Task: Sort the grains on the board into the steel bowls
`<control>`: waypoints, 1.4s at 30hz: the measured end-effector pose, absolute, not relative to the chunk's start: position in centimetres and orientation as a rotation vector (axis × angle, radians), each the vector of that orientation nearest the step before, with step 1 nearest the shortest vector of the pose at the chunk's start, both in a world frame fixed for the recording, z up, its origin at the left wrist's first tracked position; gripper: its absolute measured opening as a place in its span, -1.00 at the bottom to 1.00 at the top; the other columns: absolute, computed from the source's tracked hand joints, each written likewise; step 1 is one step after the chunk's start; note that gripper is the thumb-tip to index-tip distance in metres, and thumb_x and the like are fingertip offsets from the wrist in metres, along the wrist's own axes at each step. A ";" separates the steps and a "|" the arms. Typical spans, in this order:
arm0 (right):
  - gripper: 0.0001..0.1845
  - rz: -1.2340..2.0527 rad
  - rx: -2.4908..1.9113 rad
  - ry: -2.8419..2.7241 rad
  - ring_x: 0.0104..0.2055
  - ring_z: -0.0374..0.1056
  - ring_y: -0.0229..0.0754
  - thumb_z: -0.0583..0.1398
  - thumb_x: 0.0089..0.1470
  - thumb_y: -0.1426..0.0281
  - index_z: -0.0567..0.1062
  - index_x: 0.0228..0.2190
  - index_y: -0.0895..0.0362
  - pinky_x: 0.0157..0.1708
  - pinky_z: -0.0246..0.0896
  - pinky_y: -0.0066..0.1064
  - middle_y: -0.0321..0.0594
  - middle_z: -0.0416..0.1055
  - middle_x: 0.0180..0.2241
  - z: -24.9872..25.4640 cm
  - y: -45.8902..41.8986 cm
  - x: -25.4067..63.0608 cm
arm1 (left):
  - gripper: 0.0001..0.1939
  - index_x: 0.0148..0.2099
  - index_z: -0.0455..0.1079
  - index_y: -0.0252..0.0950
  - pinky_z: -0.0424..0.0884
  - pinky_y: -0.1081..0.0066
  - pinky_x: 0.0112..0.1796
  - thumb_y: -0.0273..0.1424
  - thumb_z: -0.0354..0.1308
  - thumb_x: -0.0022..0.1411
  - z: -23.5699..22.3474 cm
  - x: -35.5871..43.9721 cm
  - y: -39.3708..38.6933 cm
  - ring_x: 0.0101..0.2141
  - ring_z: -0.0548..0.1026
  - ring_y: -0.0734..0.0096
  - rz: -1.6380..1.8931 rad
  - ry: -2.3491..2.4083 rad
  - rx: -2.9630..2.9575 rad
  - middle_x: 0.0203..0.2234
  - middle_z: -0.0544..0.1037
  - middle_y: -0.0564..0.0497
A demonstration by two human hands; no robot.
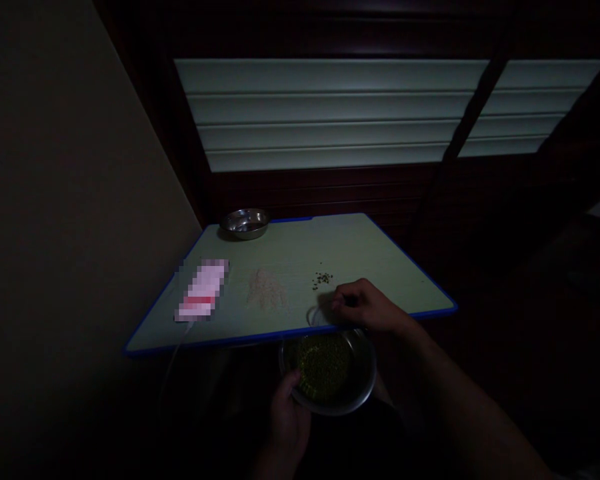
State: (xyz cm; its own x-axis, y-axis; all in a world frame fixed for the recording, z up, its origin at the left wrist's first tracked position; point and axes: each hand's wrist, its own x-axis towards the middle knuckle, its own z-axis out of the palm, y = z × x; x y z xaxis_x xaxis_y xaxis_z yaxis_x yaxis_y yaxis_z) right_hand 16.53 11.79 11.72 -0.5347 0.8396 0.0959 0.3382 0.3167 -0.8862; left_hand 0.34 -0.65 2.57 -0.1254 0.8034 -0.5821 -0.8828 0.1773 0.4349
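My left hand [289,413] grips the rim of a metal bowl [365,390] just below the table's front edge, its thumb over the near left side. Small greenish beans [325,367] fill much of the bowl's bottom. Over the front of the table, my right hand [364,305] is closed with the fingers curled and the tips together; whether anything is between them is too dark to tell. Slightly beyond those fingers lies a small scatter of dark beans [323,278] on the tabletop. A pale pinkish heap of fine bits [266,290] lies to their left.
The light green table [340,240] has a blue edge. At its back left corner stands a shiny metal bowl [245,225]. A blurred-out phone [203,290] lies on the left with a white cable [173,360] hanging off the front. Behind rises a dark slatted door [330,113].
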 end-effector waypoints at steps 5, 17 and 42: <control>-0.83 1.185 -1.037 -2.002 -0.54 0.11 -0.34 0.20 -0.06 0.33 0.40 -0.58 0.17 -0.50 0.03 -0.47 -0.38 0.23 -0.60 11.8 11.8 16.5 | -0.54 0.01 0.50 -0.26 0.35 0.08 0.05 -0.46 0.16 0.01 2.6 0.3 -0.6 -0.16 0.59 0.12 1.465 0.889 -0.087 -0.37 0.67 -0.04; -0.75 0.770 -1.267 -1.963 -0.54 0.19 -0.29 0.15 -0.02 0.27 0.48 -0.55 0.18 -0.54 0.03 -0.47 -0.28 0.35 -0.60 11.1 12.9 15.8 | -0.55 0.03 0.48 -0.31 0.34 0.07 0.07 -0.47 0.13 0.05 2.6 0.4 -0.7 -0.18 0.60 0.12 1.447 0.891 -0.111 -0.36 0.67 -0.07; -0.84 0.474 -1.428 -1.825 -0.47 0.33 -0.22 0.14 -0.04 0.38 0.51 -0.51 0.15 -0.43 0.11 -0.41 -0.19 0.50 -0.51 10.5 13.5 15.8 | -0.61 -0.05 0.52 -0.31 0.36 0.08 0.05 -0.48 0.16 0.02 2.6 0.3 -0.6 -0.16 0.59 0.11 1.434 0.919 -0.094 -0.36 0.67 -0.08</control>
State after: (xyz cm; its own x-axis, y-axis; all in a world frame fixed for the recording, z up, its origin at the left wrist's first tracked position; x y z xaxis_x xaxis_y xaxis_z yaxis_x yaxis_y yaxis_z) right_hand 15.81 13.55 10.51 -0.0892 0.9387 0.3331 0.6577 0.3066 -0.6881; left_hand 0.28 -0.58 2.55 -0.1309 0.7992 -0.5867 -0.8667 0.1951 0.4592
